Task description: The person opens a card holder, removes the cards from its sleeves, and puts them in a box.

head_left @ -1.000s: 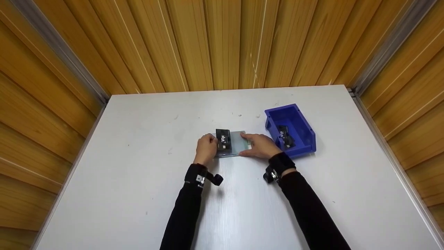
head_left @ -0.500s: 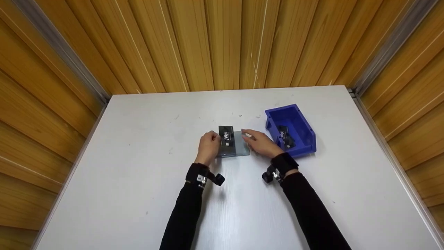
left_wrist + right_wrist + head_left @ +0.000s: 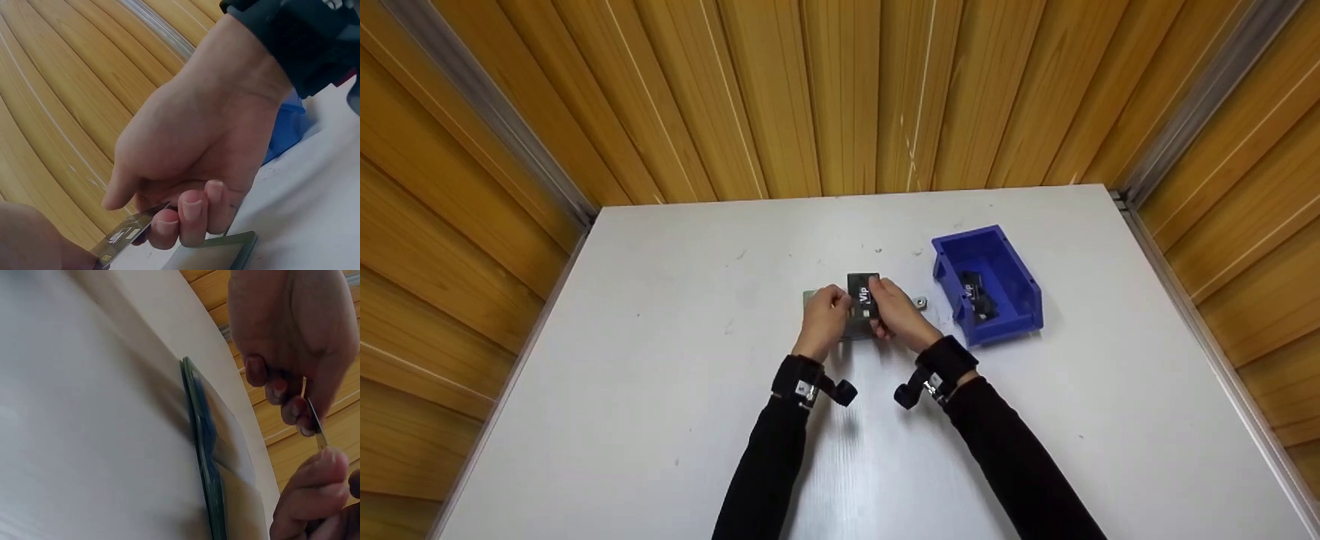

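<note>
In the head view, my left hand [image 3: 823, 322] pinches a black card [image 3: 863, 296] marked "Vip" near its left edge. My right hand [image 3: 901, 311] grips the card's right side, thumb on its face. The left wrist view shows the card [image 3: 124, 236] spanning both hands, tilted. Beneath them on the table lies a flat card holder [image 3: 859, 328] with clear, green-edged leaves, mostly hidden by the hands. From the right wrist view, the holder [image 3: 208, 444] lies below and apart from the card [image 3: 316, 419], which is seen edge-on.
A blue bin [image 3: 1024, 292] stands to the right, with black cards [image 3: 976, 296] inside. A small round metal-looking piece [image 3: 920, 302] sits just right of my right hand. The white table [image 3: 660, 360] meets wood-look walls [image 3: 840, 97] at the back and sides.
My right hand has let go of the holder's right edge and taken hold of the card. Left hand and card have shifted right, off their earlier place over the holder.
</note>
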Available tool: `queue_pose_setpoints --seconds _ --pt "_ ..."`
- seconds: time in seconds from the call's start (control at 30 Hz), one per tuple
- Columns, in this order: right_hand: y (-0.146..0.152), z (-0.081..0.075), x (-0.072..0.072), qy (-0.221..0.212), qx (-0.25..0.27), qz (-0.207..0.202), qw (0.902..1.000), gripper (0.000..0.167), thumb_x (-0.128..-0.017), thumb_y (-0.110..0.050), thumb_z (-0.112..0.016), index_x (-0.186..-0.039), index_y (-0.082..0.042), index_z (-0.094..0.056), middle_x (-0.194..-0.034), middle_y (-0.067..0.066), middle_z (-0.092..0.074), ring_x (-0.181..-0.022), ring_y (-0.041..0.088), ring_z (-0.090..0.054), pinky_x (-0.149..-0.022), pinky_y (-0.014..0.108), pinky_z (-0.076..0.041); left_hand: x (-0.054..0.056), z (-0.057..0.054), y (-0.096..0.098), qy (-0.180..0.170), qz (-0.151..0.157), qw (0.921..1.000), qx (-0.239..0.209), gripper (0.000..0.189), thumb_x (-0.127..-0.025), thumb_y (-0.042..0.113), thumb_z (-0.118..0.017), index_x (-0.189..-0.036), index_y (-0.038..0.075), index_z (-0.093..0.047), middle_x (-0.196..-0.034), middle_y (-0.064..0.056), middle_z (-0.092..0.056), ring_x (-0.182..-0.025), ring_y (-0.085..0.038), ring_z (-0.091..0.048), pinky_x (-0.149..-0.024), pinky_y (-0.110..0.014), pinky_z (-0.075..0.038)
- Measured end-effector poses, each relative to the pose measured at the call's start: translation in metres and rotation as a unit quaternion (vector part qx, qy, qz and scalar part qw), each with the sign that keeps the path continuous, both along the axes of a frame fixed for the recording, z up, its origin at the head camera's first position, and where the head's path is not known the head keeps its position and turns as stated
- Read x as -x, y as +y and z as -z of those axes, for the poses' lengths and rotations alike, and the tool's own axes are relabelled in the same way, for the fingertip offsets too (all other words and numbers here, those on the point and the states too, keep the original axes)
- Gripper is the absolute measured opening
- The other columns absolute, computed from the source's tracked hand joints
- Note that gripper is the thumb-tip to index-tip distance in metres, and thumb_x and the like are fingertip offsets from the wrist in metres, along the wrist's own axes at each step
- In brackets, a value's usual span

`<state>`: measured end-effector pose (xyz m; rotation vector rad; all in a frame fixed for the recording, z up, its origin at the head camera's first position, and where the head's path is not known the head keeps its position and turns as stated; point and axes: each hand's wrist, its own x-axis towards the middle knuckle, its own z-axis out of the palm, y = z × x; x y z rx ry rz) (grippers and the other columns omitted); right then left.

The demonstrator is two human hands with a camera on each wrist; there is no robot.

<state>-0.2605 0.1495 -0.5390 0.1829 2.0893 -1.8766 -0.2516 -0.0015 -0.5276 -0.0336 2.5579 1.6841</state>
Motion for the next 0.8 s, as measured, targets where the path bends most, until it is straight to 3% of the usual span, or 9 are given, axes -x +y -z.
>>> queue_pose_setpoints --seconds 0.23,0.5,0.67,0.8 --pt "-0.009 0.009 -0.001 0.05 -0.028 0.041 0.9975 0.028 -0.114 -0.027 -0.034 -0.101 -0.006 -0.049 -0.07 -0.002 -0.044 -0.049 0.006 -0.038 -0.044 0.019 -0.031 -0.001 0.004 0.001 0.01 0.011 0.9999 -0.001 0.016 -0.1 0.007 -0.058 -0.085 0.004 -0.06 -0.083 0.0 -0.05 -0.08 -0.016 -0.047 -0.07 -0.027 -0.037" --pt "-0.007 0.012 0.0 0.084 -0.086 0.033 0.9922 0.028 -0.113 -0.025 -0.035 -0.099 -0.006 -0.051 -0.077 0.001 -0.046 -0.058 0.011 -0.043 -0.052 0.023 -0.036 -0.002 0.007 -0.002 0.015 0.026 0.9995 0.001 0.016 -0.101 0.009 -0.06 -0.086 0.003 -0.063 -0.081 0.001 -0.05 -0.079 -0.015 -0.047 -0.069 -0.027 -0.037" --pt "-0.005 0.011 0.002 0.1 -0.095 0.039 0.9896 0.028 -0.113 -0.023 -0.037 -0.098 -0.004 -0.053 -0.08 0.001 -0.048 -0.067 0.012 -0.047 -0.059 0.024 -0.039 0.002 0.01 -0.006 0.036 0.032 0.9987 0.019 0.016 -0.103 0.015 -0.06 -0.091 0.004 -0.065 -0.085 -0.001 -0.054 -0.082 -0.016 -0.049 -0.072 -0.028 -0.04" --pt "-0.002 0.006 0.001 0.114 -0.104 0.04 0.9872 0.029 -0.113 -0.024 -0.037 -0.098 -0.006 -0.054 -0.086 0.002 -0.051 -0.079 0.015 -0.049 -0.069 0.026 -0.04 0.005 0.017 -0.012 0.077 0.022 0.9954 0.053 0.011 -0.1 0.013 -0.064 -0.098 0.003 -0.069 -0.092 -0.008 -0.063 -0.089 -0.022 -0.054 -0.08 -0.034 -0.044"
